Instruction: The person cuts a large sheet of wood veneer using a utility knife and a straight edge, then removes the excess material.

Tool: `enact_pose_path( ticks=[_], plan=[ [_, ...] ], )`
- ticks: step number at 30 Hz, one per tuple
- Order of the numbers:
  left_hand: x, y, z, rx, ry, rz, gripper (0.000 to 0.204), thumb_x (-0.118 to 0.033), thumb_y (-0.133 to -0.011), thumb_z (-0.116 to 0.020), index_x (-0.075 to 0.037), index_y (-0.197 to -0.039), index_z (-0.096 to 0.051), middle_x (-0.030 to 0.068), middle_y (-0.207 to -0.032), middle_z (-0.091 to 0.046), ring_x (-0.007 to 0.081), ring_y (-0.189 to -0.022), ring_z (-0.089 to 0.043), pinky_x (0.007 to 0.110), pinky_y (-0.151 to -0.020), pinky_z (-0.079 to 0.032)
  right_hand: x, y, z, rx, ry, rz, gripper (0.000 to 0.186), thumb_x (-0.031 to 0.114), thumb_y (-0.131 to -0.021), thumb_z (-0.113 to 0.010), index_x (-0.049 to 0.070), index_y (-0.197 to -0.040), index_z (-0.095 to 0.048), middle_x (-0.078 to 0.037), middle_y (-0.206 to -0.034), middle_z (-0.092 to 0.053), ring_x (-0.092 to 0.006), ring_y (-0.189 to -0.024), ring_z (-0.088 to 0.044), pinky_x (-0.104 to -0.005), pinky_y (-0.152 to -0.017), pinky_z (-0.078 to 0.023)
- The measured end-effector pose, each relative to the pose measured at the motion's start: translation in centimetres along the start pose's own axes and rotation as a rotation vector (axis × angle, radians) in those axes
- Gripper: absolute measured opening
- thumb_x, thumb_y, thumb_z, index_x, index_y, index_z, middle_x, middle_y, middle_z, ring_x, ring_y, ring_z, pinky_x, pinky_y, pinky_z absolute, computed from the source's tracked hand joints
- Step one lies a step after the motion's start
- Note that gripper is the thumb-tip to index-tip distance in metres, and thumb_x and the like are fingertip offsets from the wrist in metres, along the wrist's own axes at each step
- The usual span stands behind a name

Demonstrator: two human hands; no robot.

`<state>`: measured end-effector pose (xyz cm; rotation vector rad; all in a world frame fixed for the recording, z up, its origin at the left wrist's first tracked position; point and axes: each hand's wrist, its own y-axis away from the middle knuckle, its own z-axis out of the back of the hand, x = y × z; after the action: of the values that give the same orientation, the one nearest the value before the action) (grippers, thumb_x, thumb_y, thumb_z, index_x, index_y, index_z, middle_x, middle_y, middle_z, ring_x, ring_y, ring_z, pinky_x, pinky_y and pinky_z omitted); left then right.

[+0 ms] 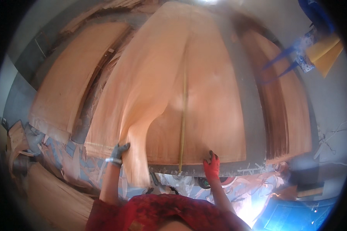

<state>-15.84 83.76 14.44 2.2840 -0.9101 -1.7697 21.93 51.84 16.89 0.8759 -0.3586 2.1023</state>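
Note:
My left hand [118, 153], in a dark grey glove with a pale band at the wrist, grips a thin tan veneer sheet [137, 131], whose near part is curled and folded, hanging past the table edge. My right hand [212, 165], in a red glove with dark fingertips, is at the near edge of the flat veneer layer [196, 138], fingers apart and slightly bent, with nothing visible in them. A long yellow strip [183, 123], perhaps a tape or rule, runs lengthwise down the middle of that layer.
Veneer stacks [71, 69] [281, 115] lie left and right on the grey table [254, 154]. Scraps [65, 165] cover the floor around its near end. A blue plastic object [293, 213] is at lower right. Blue and yellow items [320, 54] stand at upper right.

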Motion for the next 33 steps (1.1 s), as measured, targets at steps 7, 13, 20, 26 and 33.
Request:
enact_pose_path(
  ticks=[7, 13, 20, 26, 33],
  plan=[
    [-1.2, -5.0, 0.8, 0.040, 0.026, 0.065, 0.036, -0.011, -0.089, -0.071, 0.003, -0.121, -0.066, 0.0107, -0.113, -0.071, 0.0206, -0.100, -0.069, 0.034, -0.089, -0.056, -3.8, 0.0, 2.6, -0.166, 0.145, 0.035, 0.058, 0.014, -0.086, -0.068, 0.007, -0.141, -0.050, -0.018, -0.139, -0.052, -0.0375, -0.130, -0.045, -0.0458, -0.112, -0.035],
    [-0.7, -8.1, -0.6, 0.037, 0.055, 0.043, 0.035, -0.016, -0.091, -0.072, 0.003, -0.119, -0.066, 0.0118, -0.112, -0.071, 0.0214, -0.097, -0.069, 0.037, -0.088, -0.057, -7.2, -1.4, 6.8, -0.257, 0.338, -0.078, 0.060, 0.023, -0.090, -0.065, 0.004, -0.144, -0.047, -0.018, -0.145, -0.050, -0.0375, -0.137, -0.041, -0.0462, -0.116, -0.032],
    [-2.9, -12.8, -0.9, 0.195, -0.293, -0.037, 0.034, -0.020, -0.089, -0.076, 0.004, -0.111, -0.065, 0.0098, -0.102, -0.071, 0.0192, -0.087, -0.069, 0.034, -0.076, -0.057, -11.2, -4.4, 8.8, -0.301, 0.476, -0.222, 0.090, 0.052, -0.089, -0.064, 0.004, -0.156, -0.026, -0.019, -0.158, -0.034, -0.0419, -0.148, -0.024, -0.0534, -0.120, -0.020],
    [-7.7, -8.0, 1.7, -0.323, -1.267, -0.276, 0.050, -0.037, -0.093, -0.068, 0.004, -0.120, -0.061, 0.0207, -0.113, -0.067, 0.0314, -0.100, -0.066, 0.039, -0.087, -0.054, -7.6, -7.0, 9.3, -0.117, 0.524, -0.437, 0.094, 0.054, -0.085, -0.067, 0.001, -0.153, -0.029, -0.019, -0.157, -0.035, -0.0389, -0.148, -0.027, -0.0538, -0.121, -0.016],
    [-3.2, -2.4, -17.4, 0.038, -1.143, -0.915, 0.036, -0.023, -0.095, -0.069, -0.004, -0.125, -0.062, 0.0142, -0.123, -0.064, 0.0273, -0.108, -0.063, 0.037, -0.093, -0.052, -10.7, -7.5, 8.0, -0.218, 0.529, -0.240, 0.070, 0.037, -0.086, -0.070, 0.004, -0.144, -0.046, -0.014, -0.143, -0.054, -0.0309, -0.141, -0.039, -0.0535, -0.119, -0.022]
  ],
)
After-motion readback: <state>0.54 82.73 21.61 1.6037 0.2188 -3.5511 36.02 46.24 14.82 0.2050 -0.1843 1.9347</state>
